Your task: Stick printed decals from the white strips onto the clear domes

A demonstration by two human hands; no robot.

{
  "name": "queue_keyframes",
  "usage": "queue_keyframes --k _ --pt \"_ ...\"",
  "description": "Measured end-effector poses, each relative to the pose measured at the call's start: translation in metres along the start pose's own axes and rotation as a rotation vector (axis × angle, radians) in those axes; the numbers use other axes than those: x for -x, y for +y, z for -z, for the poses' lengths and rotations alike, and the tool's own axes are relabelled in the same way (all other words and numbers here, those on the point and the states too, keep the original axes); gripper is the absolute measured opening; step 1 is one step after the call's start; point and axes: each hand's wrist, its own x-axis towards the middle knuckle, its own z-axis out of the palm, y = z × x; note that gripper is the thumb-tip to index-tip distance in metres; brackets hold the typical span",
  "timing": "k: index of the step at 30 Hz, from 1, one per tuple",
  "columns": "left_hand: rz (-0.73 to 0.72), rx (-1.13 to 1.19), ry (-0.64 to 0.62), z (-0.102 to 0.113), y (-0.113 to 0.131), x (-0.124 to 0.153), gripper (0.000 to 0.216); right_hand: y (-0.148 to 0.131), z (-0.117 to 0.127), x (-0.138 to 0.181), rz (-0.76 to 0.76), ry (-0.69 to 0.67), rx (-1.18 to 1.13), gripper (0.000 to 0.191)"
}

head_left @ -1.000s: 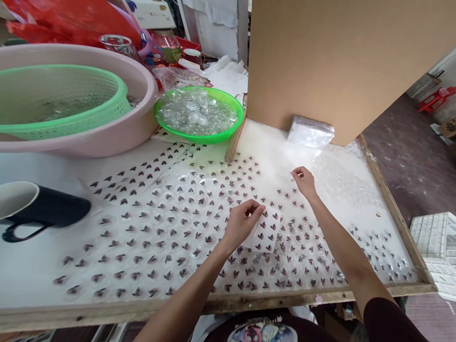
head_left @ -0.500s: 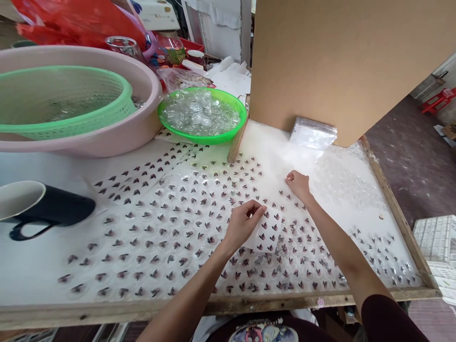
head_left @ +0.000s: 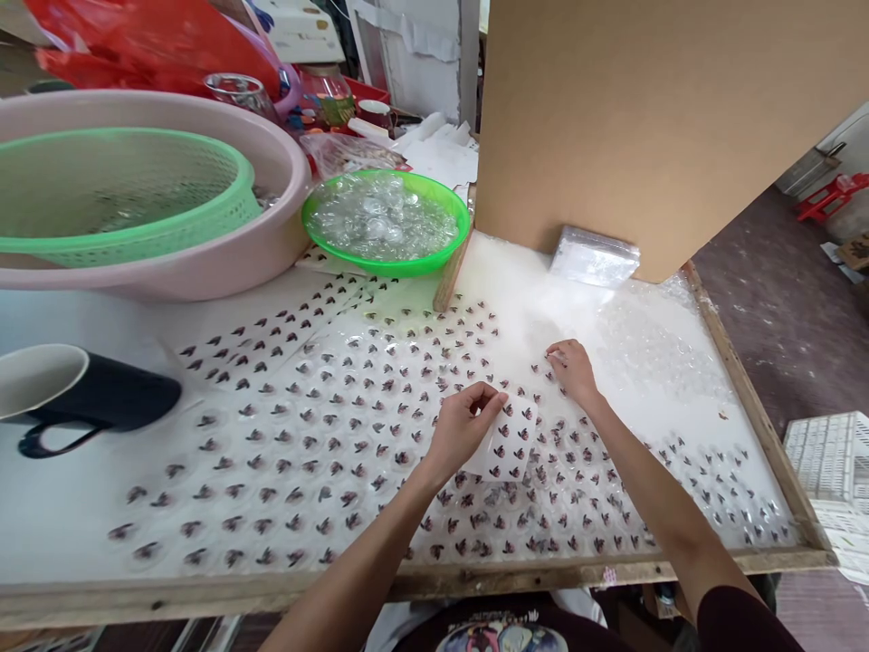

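Your left hand (head_left: pixel 472 417) is closed in a pinch, thumb against forefinger, on the upper corner of a small sticker sheet (head_left: pixel 514 439), which lies over the front middle of the counter (head_left: pixel 47 525). Your right hand (head_left: pixel 574 369) is beyond it, low over the far edge of the picture-marked discs (head_left: pixel 309 441). Its fingertips are drawn near each other, but they are too small to tell whether they meet or have hold of anything.

As far as the counter shows, much looks done: picture-marked discs spread in loose rows from the left side across to the front right corner. What seems left is the patch of plain clear discs (head_left: pixel 644 340) right of your right hand, where no pictures show. The sheet you hold bears two short columns of pictures, so it appears not used up. Larger printed sheets (head_left: pixel 244 349) lie beyond the rows on the left, near the pink basin (head_left: pixel 204 281). The green bowl (head_left: pixel 394 269) holds a heap of clear pieces; whether those belong to the remaining work, I can't tell.
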Motion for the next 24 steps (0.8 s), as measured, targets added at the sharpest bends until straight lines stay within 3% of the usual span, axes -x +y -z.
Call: queue_keyframes --k 4,9,14,18,24 --pt "0.007 -0.004 0.005 0.001 0.001 0.0 0.03 -0.017 0.002 0.019 0.034 -0.112 -0.191 0.017" --pt "-0.006 -0.012 0.024 0.002 0.003 -0.001 0.029 -0.051 0.025 0.046 0.054 -0.344 -0.371 0.022" --pt "-0.019 -0.014 0.063 0.0 0.003 -0.001 0.028 -0.078 0.044 0.063 0.064 -0.307 -0.441 0.029" --pt "-0.034 -0.017 0.054 0.001 0.003 0.0 0.03 -0.09 0.039 0.071 -0.027 -0.342 -0.468 0.033" --pt "-0.054 0.021 -0.025 0.001 0.006 0.001 0.022 -0.093 0.029 0.074 -0.043 -0.295 -0.478 0.034"
